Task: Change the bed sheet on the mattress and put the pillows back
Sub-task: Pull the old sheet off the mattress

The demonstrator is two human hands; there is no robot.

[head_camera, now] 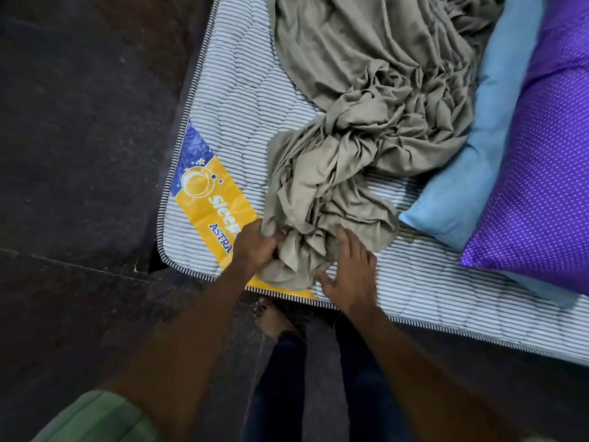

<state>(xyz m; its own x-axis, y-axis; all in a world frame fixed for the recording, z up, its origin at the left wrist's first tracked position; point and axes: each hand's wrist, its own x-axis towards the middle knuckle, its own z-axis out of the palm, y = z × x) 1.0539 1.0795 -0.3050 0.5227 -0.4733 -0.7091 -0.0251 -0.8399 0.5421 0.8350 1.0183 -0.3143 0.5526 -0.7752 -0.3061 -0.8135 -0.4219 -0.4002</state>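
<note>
Dark, mottled stone flooring (79,154) lay to the left of both hands and beneath the person's bare foot (271,317) and dark trouser legs.

Mattress (430,291): quilted, white with fine dark stripes, corded striped edging, rounded corner just left of the left hand. Glossy yellow-and-blue label (207,193) ran diagonally across that corner, partly under the left hand.

Bed sheet (366,100): plain taupe cloth, soft, heavily creased. Bunched into a rope-like mass, long axis running from the hands up and away toward the far right, widening into flatter folds at the far end. Its near end lay at the mattress edge between the hands.

Left hand (255,247): fingers curled closed, gripping a gathered fold of the sheet.

Right hand (350,272): fingers spread, palm down, resting on the sheet's near end and the mattress beside it.

Pillows, beyond and right of the right hand: light blue pillow (471,173), smooth, elongated, lying diagonally; purple pillow (541,186) with small white dots, just beside it, overlapping its right side.

Green sleeve (95,419) on the left arm.
</note>
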